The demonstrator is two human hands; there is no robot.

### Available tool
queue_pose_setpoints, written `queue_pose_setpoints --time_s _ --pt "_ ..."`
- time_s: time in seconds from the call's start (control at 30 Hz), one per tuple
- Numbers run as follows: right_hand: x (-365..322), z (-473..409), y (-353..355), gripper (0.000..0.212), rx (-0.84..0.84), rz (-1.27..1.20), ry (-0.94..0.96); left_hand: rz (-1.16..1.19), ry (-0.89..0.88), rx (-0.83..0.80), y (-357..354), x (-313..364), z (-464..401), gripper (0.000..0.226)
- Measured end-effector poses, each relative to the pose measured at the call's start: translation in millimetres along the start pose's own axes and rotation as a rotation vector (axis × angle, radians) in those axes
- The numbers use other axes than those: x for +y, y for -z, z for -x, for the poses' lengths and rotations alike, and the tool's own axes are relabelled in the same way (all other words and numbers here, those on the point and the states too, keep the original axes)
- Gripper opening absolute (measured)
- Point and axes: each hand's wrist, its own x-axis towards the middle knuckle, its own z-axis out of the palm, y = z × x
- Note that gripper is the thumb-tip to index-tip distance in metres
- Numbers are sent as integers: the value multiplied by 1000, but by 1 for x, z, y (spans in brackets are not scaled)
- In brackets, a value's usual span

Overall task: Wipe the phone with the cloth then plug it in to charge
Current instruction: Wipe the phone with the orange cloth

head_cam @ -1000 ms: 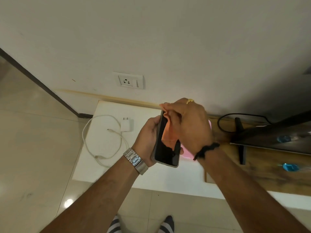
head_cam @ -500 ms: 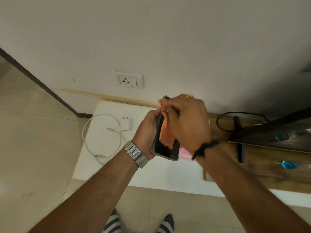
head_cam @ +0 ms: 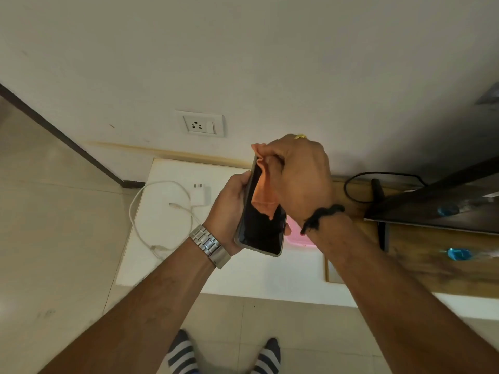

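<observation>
A dark phone (head_cam: 260, 228) with a black screen stands tilted in my left hand (head_cam: 229, 209), which grips it from the left side above the white table (head_cam: 162, 265). My right hand (head_cam: 299, 176) presses an orange cloth (head_cam: 263, 190) against the upper part of the screen. A white charger plug (head_cam: 200, 194) and its looped white cable (head_cam: 145, 211) lie on the table to the left. On the wall behind sits a white socket with a switch (head_cam: 201, 125).
A pink object (head_cam: 299, 236) lies on the table under my right wrist. To the right is a wooden surface (head_cam: 432, 265) with a dark screen on a stand (head_cam: 445, 209), a black cable (head_cam: 378, 175) and blue items (head_cam: 457, 253). My striped socks (head_cam: 181, 352) are below.
My right hand and the cloth slid up the screen toward the phone's top edge, leaving more of the lower screen bare. The left hand keeps the phone in about the same place.
</observation>
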Motion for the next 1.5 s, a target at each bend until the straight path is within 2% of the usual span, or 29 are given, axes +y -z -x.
queue_pose_setpoints --time_s 0.1,0.17,0.23,0.33,0.37,0.43,0.53,0.67,0.77,0.83,0.9,1.0,1.13,1.17,1.23,1.27,1.4,1.5 --pt "-7 13 -10 29 31 74 62 34 -58 34 0 3 -1 41" --pt "-18 37 -18 33 -8 62 120 102 -101 27 1 5 -3 36" --pt "-13 36 -18 32 -36 53 140 117 -96 3 2 3 -3 38" --pt "13 2 -14 26 37 193 69 25 -19 30 0 -5 -5 52" --pt "18 -1 -15 26 71 225 59 15 -12 45 0 -6 -6 50" --pt "14 16 -30 30 115 208 74 37 -52 53 0 -6 -6 43" --pt "5 45 -43 29 32 118 121 67 -55 44 3 -7 -4 41" --pt "28 15 -25 27 50 212 67 19 -5 56 9 -16 -3 47" --pt "11 29 -40 22 76 149 29 57 -42 78 6 -13 -3 42" --pt "-1 47 -47 26 25 145 110 144 -76 34 6 -11 -4 33" --pt "8 40 -33 27 38 170 173 112 -65 29 8 -11 -3 36" --pt "17 11 -14 22 38 199 105 32 -54 46 9 -10 -1 43" --pt "-5 32 -30 20 15 152 132 85 -118 22 3 2 4 38" --pt "-6 38 -30 23 -18 123 159 94 -134 15 2 3 6 39" --pt "0 28 -24 38 -40 202 190 79 -147 39 2 2 9 38" --pt "5 17 -21 39 -30 237 170 66 -142 67 3 1 9 41" --pt "7 7 -27 26 29 177 89 26 -125 115 3 5 10 44" --pt "-5 36 -39 23 -18 123 142 24 -146 118 4 11 11 43"
